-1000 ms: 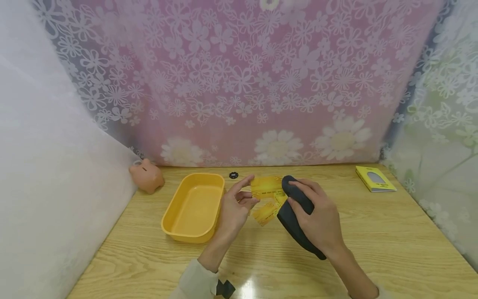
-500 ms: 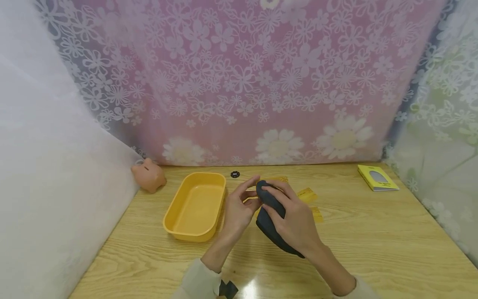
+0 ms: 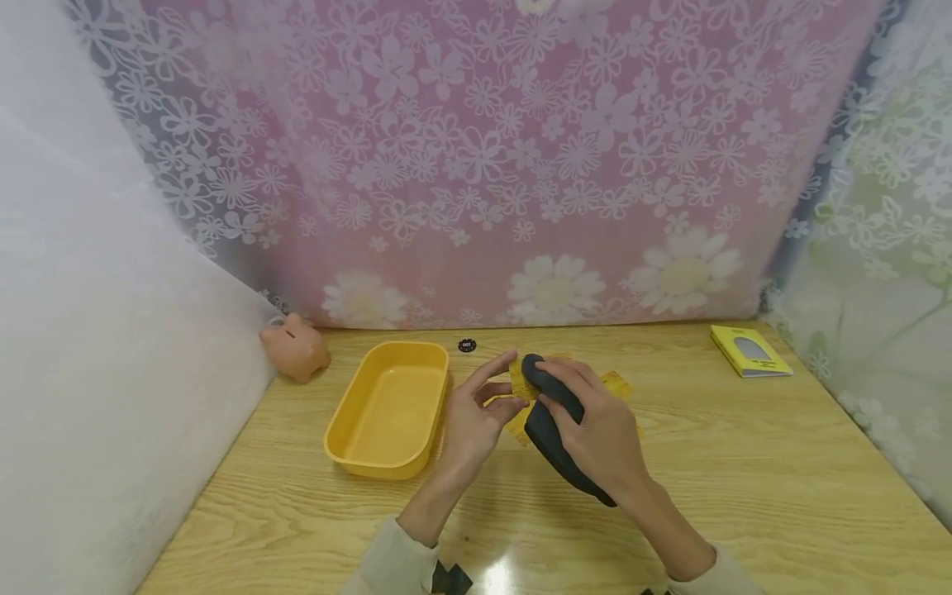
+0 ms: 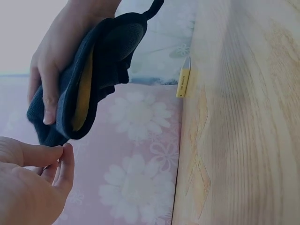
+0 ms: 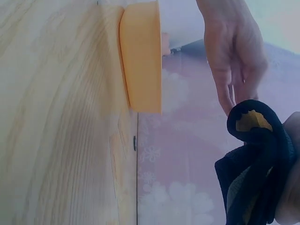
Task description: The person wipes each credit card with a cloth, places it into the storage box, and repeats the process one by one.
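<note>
Left of the table's middle, my left hand (image 3: 476,417) pinches the left edge of a yellow printed card (image 3: 519,378) between fingers and thumb. My right hand (image 3: 598,434) grips a folded dark cloth (image 3: 561,450) with bound edges, wrapped over most of that card. In the left wrist view the cloth (image 4: 105,51) has a loop at its end, and yellow shows inside the fold. The right wrist view shows the cloth (image 5: 253,154) curled around the yellow card (image 5: 253,122). More yellow cards (image 3: 616,383) lie on the table beneath and behind the hands, partly hidden.
A yellow rectangular tub (image 3: 335,446) stands just left of my left hand. Behind it to the left is a piggy bank (image 3: 294,348). A black chip (image 3: 466,345) lies near the back edge. A yellow booklet-like pack (image 3: 751,351) rests at the back right of the table (image 3: 744,479).
My right hand slid the cloth leftward over the card up to the left fingertips, then shifted slightly back right, baring the card's left end. The left hand stays nearly still.
</note>
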Demonstrator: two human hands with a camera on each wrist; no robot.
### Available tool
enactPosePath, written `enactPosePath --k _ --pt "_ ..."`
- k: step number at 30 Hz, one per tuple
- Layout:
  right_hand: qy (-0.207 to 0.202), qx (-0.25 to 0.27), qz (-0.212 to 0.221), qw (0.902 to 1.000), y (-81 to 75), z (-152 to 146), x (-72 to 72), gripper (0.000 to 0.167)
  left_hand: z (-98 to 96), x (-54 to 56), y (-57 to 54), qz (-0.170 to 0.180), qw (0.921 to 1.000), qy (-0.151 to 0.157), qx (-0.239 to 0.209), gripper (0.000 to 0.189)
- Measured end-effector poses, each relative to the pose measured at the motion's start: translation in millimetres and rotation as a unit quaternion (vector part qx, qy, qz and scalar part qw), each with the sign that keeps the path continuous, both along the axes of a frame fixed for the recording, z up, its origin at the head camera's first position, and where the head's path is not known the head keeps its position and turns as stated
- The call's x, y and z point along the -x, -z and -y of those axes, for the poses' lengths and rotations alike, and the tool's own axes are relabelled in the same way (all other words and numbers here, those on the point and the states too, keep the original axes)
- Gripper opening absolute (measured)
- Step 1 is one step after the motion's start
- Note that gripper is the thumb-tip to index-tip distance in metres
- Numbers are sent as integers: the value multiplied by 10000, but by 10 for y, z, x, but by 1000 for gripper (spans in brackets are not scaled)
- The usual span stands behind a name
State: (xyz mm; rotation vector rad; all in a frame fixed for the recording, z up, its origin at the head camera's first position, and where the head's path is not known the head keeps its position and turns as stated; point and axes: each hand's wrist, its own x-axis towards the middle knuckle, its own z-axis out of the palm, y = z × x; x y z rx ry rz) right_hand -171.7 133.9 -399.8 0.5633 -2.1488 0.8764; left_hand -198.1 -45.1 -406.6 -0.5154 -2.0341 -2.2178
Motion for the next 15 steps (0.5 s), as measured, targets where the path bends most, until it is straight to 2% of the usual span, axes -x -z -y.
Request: enactPosePath --k 5,15 --pt "200 127 123 9996 0 -152 -3 53 14 -14 -15 2 10000 16 -89 59" --pt "701 597 430 9948 107 -517 37 52 95 -4 5 280 9989 -204 325 61"
